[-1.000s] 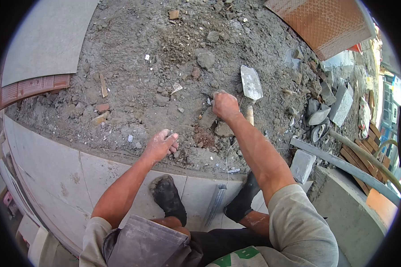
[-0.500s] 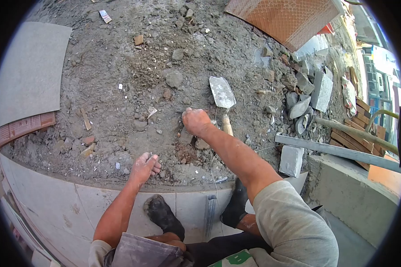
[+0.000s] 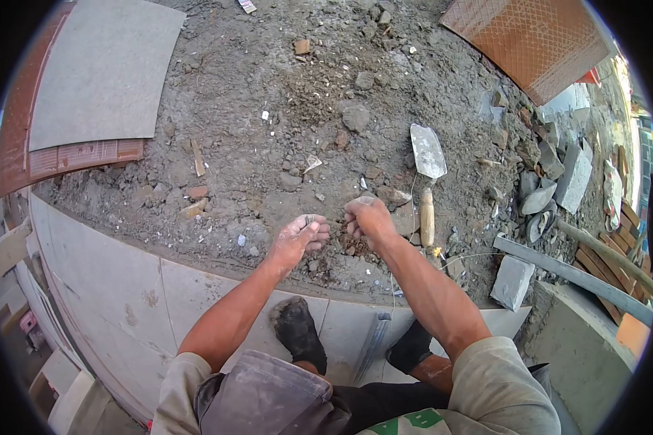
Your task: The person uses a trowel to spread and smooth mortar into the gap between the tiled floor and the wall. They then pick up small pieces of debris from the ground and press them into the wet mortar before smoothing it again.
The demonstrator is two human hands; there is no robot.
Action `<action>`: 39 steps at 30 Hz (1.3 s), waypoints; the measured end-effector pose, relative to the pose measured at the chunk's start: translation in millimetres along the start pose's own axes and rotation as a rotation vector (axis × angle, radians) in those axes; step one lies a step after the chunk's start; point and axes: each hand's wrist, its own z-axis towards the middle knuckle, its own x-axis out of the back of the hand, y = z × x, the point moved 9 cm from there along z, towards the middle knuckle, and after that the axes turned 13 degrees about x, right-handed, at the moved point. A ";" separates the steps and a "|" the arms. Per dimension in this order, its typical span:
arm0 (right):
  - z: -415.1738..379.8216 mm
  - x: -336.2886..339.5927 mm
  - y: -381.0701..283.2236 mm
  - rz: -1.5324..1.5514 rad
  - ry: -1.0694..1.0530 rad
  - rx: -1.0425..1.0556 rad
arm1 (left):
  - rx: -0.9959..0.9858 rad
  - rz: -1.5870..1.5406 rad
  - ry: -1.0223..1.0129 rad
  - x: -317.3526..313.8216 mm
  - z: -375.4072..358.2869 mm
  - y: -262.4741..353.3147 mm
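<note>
My left hand (image 3: pixel 297 241) hovers over the rubble near the tiled edge, its fingers curled and the thumb against them. Something small and dark shows at its fingertips, too small to name. Close by on the right is my right hand (image 3: pixel 371 220), fingers pinched together; what they hold, if anything, is hidden. A trowel (image 3: pixel 428 214) with a wooden handle and mortar-smeared blade lies on the soil to the right of that hand. Beside its handle a thin string (image 3: pixel 413 194) runs down. Both hands look dusty with cement.
Pale floor tiles (image 3: pixel 218 286) border the soil under my feet. Tile sheets (image 3: pixel 105 80) lie at left, a brown patterned panel (image 3: pixel 526 40) at top right. A concrete block (image 3: pixel 513 283), a metal bar (image 3: pixel 573 277) and broken rubble (image 3: pixel 548 163) are on the right.
My right hand has drawn back toward my body, and my left hand has moved forward and right, so they are now close together. The view has shifted left; the trowel stays put.
</note>
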 end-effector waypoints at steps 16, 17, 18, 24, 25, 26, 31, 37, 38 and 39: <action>-24.6 41.4 -38.2 -0.861 0.321 0.514 | 0.007 0.081 0.094 18.5 3.0 -5.5; -29.2 71.3 -52.4 -0.914 0.451 0.510 | 0.004 0.086 0.079 20.8 3.8 -6.6; -28.1 98.7 -53.4 -1.007 0.556 0.506 | 0.032 0.110 0.081 22.0 1.7 -6.9; -14.0 167.6 -7.3 -1.000 0.493 0.183 | 0.079 0.178 0.029 11.8 -0.3 -18.8; -10.6 168.4 -1.6 -0.995 0.484 0.183 | 0.083 0.177 0.038 15.1 -1.5 -22.4; -5.1 169.9 1.6 -1.006 0.436 0.199 | 0.083 0.159 0.044 15.2 -0.4 -23.4; -13.5 189.7 -19.5 -0.973 0.540 0.252 | 0.159 0.246 0.069 12.4 2.8 -22.4; -60.5 233.7 -61.3 -0.851 0.826 0.445 | 0.098 0.253 0.074 0.5 -5.0 -5.9; -74.2 244.4 -66.9 -0.841 0.969 0.483 | 0.082 0.255 0.081 -0.6 -6.8 -3.6; -88.6 254.1 -70.9 -0.827 1.113 0.522 | 0.072 0.258 0.076 -1.6 -7.7 -3.1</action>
